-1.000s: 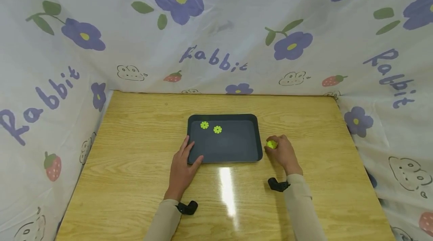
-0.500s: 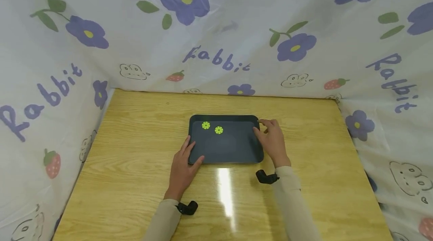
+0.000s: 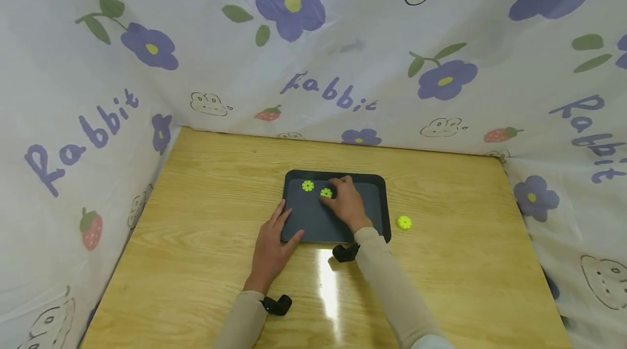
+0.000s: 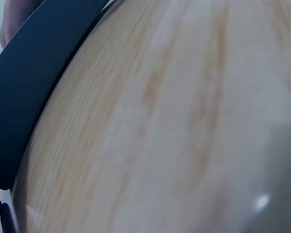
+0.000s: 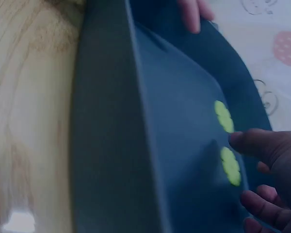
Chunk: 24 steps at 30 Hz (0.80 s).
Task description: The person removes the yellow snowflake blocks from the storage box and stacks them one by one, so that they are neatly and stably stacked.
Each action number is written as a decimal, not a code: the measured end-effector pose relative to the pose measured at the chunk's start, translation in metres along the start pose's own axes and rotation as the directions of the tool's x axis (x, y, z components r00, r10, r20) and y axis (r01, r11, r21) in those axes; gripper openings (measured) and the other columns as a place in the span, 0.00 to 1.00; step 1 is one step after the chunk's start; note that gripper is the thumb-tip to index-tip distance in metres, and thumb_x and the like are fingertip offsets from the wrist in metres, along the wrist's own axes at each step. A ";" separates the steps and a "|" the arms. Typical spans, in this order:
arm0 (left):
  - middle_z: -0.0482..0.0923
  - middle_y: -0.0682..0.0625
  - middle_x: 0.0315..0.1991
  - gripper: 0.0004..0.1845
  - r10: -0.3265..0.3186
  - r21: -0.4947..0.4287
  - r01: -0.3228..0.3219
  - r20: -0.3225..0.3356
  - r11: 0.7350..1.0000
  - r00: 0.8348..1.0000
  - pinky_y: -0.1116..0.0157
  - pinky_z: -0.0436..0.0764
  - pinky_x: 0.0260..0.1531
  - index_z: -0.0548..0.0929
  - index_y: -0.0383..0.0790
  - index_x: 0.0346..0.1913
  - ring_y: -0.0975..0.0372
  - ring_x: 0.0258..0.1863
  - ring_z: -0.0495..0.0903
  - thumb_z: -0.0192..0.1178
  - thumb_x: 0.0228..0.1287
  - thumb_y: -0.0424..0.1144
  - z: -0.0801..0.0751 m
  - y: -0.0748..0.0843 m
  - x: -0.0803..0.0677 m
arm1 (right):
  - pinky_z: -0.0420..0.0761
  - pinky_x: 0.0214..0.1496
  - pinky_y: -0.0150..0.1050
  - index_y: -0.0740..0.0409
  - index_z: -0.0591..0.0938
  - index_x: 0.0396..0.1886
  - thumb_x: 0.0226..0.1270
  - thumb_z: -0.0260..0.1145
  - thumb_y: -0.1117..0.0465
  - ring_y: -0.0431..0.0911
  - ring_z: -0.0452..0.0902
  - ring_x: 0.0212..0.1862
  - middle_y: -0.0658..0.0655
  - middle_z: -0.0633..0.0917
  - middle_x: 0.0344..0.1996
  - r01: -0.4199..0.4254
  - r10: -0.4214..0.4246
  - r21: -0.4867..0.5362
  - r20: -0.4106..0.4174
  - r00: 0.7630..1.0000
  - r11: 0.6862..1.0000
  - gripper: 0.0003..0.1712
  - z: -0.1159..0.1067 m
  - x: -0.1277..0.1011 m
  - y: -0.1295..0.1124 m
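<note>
A dark tray lies in the middle of the wooden table. Two green toothed discs sit in its far left part: one disc alone, the other disc at my right hand's fingertips. My right hand reaches over the tray. In the right wrist view one fingertip touches the edge of that disc, and the other fingers curl just beside it. My left hand rests flat on the tray's front left corner with fingers straight. A third green disc lies on the table right of the tray.
Flower-and-rabbit printed cloth walls the table at the back and both sides. The left wrist view shows only the tray's edge and bare wood. A glare patch marks the table's front.
My right hand let go of the disc it held right of the tray, then moved left over the tray to the second disc. The left hand stayed put; the head view shifted a little.
</note>
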State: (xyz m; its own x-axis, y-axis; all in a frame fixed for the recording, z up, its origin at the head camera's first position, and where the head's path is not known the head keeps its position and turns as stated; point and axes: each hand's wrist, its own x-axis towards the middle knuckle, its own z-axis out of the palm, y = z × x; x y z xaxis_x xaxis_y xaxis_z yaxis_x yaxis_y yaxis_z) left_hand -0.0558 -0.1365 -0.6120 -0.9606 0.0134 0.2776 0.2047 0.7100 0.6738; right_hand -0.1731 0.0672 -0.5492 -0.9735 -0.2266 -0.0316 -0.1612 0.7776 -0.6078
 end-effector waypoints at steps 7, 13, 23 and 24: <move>0.49 0.61 0.76 0.36 0.012 0.006 -0.012 -0.001 1.000 1.000 0.48 0.68 0.61 0.69 0.47 0.71 0.54 0.68 0.65 0.56 0.65 0.63 0.002 0.001 0.001 | 0.77 0.54 0.51 0.60 0.84 0.51 0.58 0.75 0.56 0.54 0.77 0.50 0.62 0.78 0.48 -0.011 0.011 0.002 0.020 1.000 1.000 0.22 0.007 0.002 0.005; 0.49 0.61 0.76 0.36 0.001 0.013 -0.001 0.003 1.000 1.000 0.48 0.68 0.61 0.68 0.47 0.71 0.53 0.67 0.65 0.56 0.65 0.63 0.001 0.001 0.000 | 0.79 0.49 0.48 0.58 0.84 0.47 0.57 0.76 0.57 0.52 0.79 0.46 0.57 0.83 0.40 0.044 -0.044 -0.005 0.006 0.999 0.999 0.19 0.004 -0.004 0.010; 0.48 0.62 0.76 0.36 -0.005 -0.005 0.005 -0.003 1.000 1.000 0.48 0.69 0.61 0.68 0.46 0.71 0.53 0.67 0.64 0.57 0.65 0.62 0.001 0.004 0.000 | 0.83 0.37 0.37 0.61 0.86 0.48 0.56 0.75 0.67 0.44 0.82 0.37 0.57 0.85 0.39 0.092 -0.095 0.053 0.063 0.993 0.994 0.18 -0.007 -0.023 0.017; 0.48 0.62 0.76 0.36 -0.003 -0.005 0.003 -0.001 1.000 1.000 0.48 0.68 0.61 0.68 0.46 0.71 0.53 0.67 0.64 0.57 0.66 0.62 0.001 0.005 0.001 | 0.82 0.37 0.37 0.61 0.86 0.48 0.56 0.74 0.66 0.44 0.81 0.37 0.57 0.85 0.39 0.095 -0.097 0.045 0.068 0.993 0.994 0.18 -0.008 -0.025 0.018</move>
State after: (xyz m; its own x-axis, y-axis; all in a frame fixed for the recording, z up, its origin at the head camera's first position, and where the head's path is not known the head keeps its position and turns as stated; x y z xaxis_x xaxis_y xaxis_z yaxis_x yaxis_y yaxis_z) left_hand -0.0554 -0.1325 -0.6089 -0.9610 0.0104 0.2765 0.2028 0.7064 0.6782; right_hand -0.1533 0.0919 -0.5527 -0.9399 -0.3405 -0.0258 -0.2451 0.7254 -0.6432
